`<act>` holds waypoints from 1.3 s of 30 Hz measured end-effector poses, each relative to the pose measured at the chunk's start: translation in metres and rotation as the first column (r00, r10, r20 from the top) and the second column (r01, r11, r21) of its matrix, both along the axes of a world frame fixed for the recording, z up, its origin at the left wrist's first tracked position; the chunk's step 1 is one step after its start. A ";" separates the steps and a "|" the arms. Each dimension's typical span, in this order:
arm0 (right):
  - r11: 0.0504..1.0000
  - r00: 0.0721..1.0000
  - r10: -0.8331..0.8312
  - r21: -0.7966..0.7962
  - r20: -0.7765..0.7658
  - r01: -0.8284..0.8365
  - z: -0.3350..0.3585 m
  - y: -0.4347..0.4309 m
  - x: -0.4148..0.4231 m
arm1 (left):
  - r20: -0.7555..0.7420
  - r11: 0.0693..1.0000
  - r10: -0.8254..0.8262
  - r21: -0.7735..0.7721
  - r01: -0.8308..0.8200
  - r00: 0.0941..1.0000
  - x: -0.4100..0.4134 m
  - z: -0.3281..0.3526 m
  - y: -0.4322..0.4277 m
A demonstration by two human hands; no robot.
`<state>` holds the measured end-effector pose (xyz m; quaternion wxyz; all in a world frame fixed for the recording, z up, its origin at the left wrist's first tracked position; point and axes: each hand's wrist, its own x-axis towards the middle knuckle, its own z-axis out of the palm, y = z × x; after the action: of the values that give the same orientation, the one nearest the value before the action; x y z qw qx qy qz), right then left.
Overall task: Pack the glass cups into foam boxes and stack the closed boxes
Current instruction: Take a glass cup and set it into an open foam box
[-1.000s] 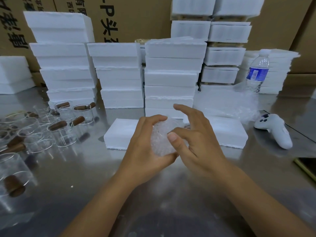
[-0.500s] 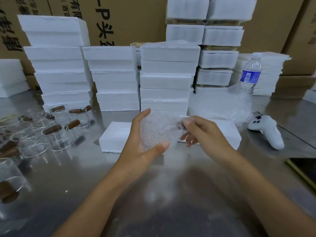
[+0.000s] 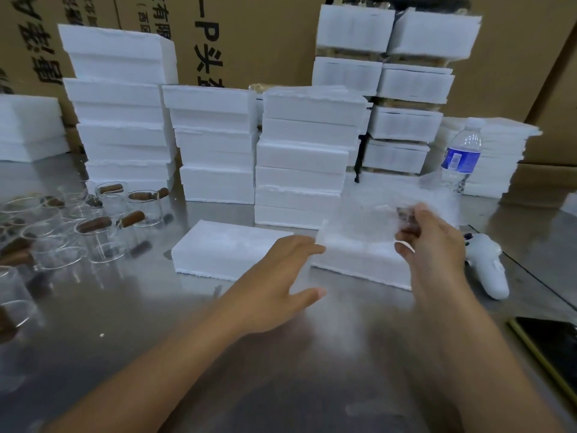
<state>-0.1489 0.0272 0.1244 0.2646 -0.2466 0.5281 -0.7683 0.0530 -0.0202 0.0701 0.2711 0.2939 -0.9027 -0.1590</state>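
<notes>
A bubble-wrapped glass cup is pinched in the curled fingers of the right hand above the right foam box, though the grip is blurred. The left hand is held spread, empty, beside the left foam box. Bare glass cups are gathered at the left. Stacked closed boxes are ranged behind, and a water bottle and a white controller are at the right.

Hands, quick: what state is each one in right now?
Left hand: open, fingers straight, holding nothing.
Right hand: closed on the bubble-wrapped cup.
</notes>
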 end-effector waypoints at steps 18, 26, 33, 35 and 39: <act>0.997 0.994 0.038 0.074 -0.105 -0.031 -0.014 -0.008 -0.006 | 0.122 0.975 0.120 -0.202 -0.094 0.985 -0.047 0.001 -0.008; 0.970 0.961 0.203 0.173 -0.189 -0.171 -0.016 -0.007 0.007 | -0.053 0.983 -0.014 -0.184 0.004 0.999 -0.011 -0.005 0.017; 0.915 0.881 0.361 0.300 -0.307 -0.271 -0.022 -0.008 0.015 | -0.234 0.994 0.004 -0.104 -0.030 0.972 0.001 -0.010 0.021; 0.900 0.844 0.397 0.332 -0.361 -0.281 -0.022 -0.007 0.015 | -0.259 0.995 0.012 -0.090 -0.037 0.966 0.002 -0.011 0.021; 0.893 0.720 0.410 0.407 -0.560 -0.192 -0.025 -0.006 0.014 | -0.323 0.997 0.053 -0.032 -0.067 0.945 0.003 -0.014 0.026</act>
<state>-0.1350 0.0214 0.0997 0.2307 -0.5275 0.6552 -0.4891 0.0555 0.0055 0.0562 0.4255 0.2857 -0.8402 -0.1772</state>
